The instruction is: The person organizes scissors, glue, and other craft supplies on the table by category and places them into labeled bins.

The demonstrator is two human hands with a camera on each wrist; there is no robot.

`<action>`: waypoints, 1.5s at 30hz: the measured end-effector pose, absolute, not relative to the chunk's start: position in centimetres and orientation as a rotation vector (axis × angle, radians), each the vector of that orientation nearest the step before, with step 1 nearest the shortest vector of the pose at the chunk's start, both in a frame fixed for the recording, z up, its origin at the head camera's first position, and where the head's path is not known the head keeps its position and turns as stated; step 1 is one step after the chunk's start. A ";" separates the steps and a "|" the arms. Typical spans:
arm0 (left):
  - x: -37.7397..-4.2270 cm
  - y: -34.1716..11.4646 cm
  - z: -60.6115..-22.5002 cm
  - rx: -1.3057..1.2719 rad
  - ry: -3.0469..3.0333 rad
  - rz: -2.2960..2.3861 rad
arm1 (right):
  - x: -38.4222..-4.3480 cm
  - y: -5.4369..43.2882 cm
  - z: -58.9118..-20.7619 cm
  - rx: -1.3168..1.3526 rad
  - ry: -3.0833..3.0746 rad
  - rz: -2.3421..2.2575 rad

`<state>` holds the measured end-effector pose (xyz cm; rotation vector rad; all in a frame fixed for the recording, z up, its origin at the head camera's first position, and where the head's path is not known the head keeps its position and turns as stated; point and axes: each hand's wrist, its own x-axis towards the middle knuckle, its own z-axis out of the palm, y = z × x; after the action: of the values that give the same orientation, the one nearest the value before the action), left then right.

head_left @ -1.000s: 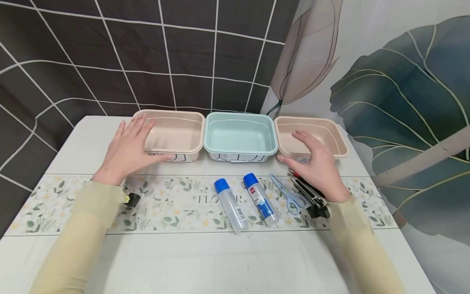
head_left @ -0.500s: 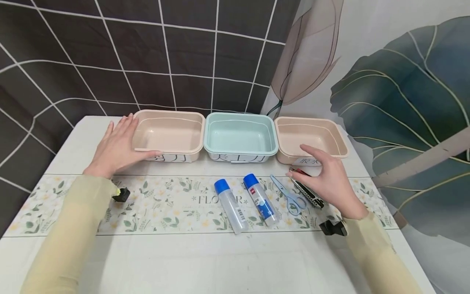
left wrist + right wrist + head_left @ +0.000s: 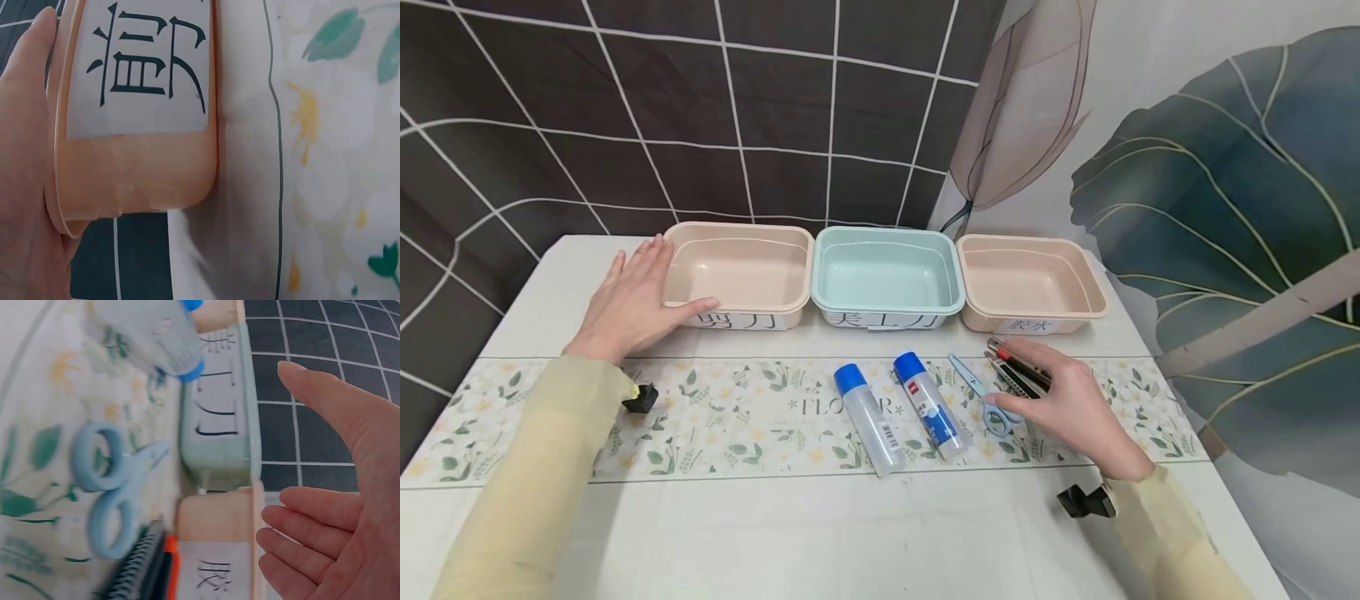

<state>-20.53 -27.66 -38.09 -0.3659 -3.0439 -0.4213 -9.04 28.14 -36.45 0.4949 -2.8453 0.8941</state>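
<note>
My left hand (image 3: 628, 304) rests against the left end of a pink plastic bin (image 3: 793, 318), fingers extended, thumb along its front rim. The left wrist view shows the bin's white label (image 3: 140, 69) with black characters close to that hand. Over the table at the right, my right hand (image 3: 1071, 404) is spread with nothing in it. Below and beside its fingers lie light blue scissors (image 3: 972, 377), a black utility knife (image 3: 1013, 379) and a black-and-red knife (image 3: 1028, 369). The right hand partly hides both knives. In the right wrist view, thumb and fingers are apart.
A light blue bin (image 3: 887, 302) and another pink bin (image 3: 985, 319), both labelled, continue the row. Two clear glue bottles with blue caps, one plain (image 3: 872, 425) and one blue-labelled (image 3: 936, 417), lie on the floral table strip (image 3: 722, 425). A dark grid-patterned cloth (image 3: 790, 100) hangs behind.
My left hand has shifted leftward to the bin's end. My right hand has come down from in front of the right pink bin toward the knives and scissors.
</note>
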 end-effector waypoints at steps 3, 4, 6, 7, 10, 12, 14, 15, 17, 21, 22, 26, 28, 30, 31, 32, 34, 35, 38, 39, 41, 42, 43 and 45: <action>-20.4 -27.9 -38.1 -0.343 -3.048 -0.423 | -8.8 28.3 -37.2 0.502 -2.879 0.910; -20.4 -28.0 -38.1 -0.338 -3.048 -0.423 | -8.7 28.3 -37.4 0.493 -2.894 0.917; -20.4 -28.1 -38.1 -0.334 -3.047 -0.426 | -8.6 28.3 -37.9 0.459 -2.927 0.942; -20.4 -28.1 -38.1 -0.336 -3.046 -0.426 | -8.5 28.4 -38.1 0.441 -2.944 0.950; -20.3 -28.1 -38.1 -0.342 -3.046 -0.422 | -8.3 28.4 -38.7 0.391 -2.982 0.968; -20.3 -28.2 -38.1 -0.343 -3.050 -0.419 | -8.1 28.5 -39.0 0.365 -3.005 0.961; -20.2 -28.2 -38.0 -0.344 -3.051 -0.414 | -8.0 28.5 -39.3 0.351 -3.021 0.955; -20.2 -28.3 -38.0 -0.344 -3.052 -0.412 | -8.0 28.5 -39.4 0.345 -3.029 0.952; -20.1 -28.3 -38.0 -0.345 -3.053 -0.410 | -7.9 28.5 -39.6 0.336 -3.038 0.942; -20.1 -28.4 -37.9 -0.346 -3.056 -0.404 | -7.7 28.4 -40.0 0.332 -3.039 0.950; -20.1 -28.4 -37.9 -0.347 -3.057 -0.404 | -7.7 28.3 -40.0 0.333 -3.038 0.949; -20.2 -28.5 -38.0 -0.346 -3.059 -0.402 | -7.5 28.1 -40.2 0.321 -3.041 0.934; -20.3 -28.4 -38.1 -0.347 -3.059 -0.402 | -7.4 27.9 -40.3 0.313 -3.043 0.893; -20.3 -28.4 -38.1 -0.348 -3.061 -0.405 | -7.4 27.8 -40.4 0.316 -3.040 0.842; -20.4 -28.4 -38.1 -0.349 -3.062 -0.408 | -7.4 27.7 -40.4 0.320 -3.039 0.811; -20.4 -28.4 -38.1 -0.348 -3.063 -0.410 | -7.4 27.6 -40.4 0.325 -3.037 0.778; -20.4 -28.3 -38.1 -0.345 -3.067 -0.416 | -7.5 27.6 -40.4 0.337 -3.039 0.718; -20.4 -28.3 -38.2 -0.344 -3.069 -0.416 | -7.5 27.5 -40.4 0.342 -3.040 0.696; -20.4 -28.1 -38.2 -0.343 -3.072 -0.419 | -7.5 27.5 -40.4 0.335 -3.053 0.648; -20.4 -28.1 -38.2 -0.344 -3.071 -0.419 | -7.5 27.5 -40.4 0.332 -3.056 0.641; -20.4 -28.1 -38.2 -0.348 -3.070 -0.420 | -7.5 27.4 -40.4 0.327 -3.056 0.633; -20.4 -28.0 -38.2 -0.350 -3.068 -0.422 | -7.5 27.4 -40.4 0.324 -3.055 0.629; -20.4 -28.0 -38.2 -0.353 -3.068 -0.423 | -7.5 27.4 -40.5 0.325 -3.053 0.631; -20.4 -28.0 -38.2 -0.358 -3.067 -0.421 | -7.5 27.4 -40.6 0.325 -3.048 0.631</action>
<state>-20.39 -28.00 -38.21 -0.3575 -3.0670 -0.4209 -7.50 27.43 -40.56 0.3253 -3.0479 0.6306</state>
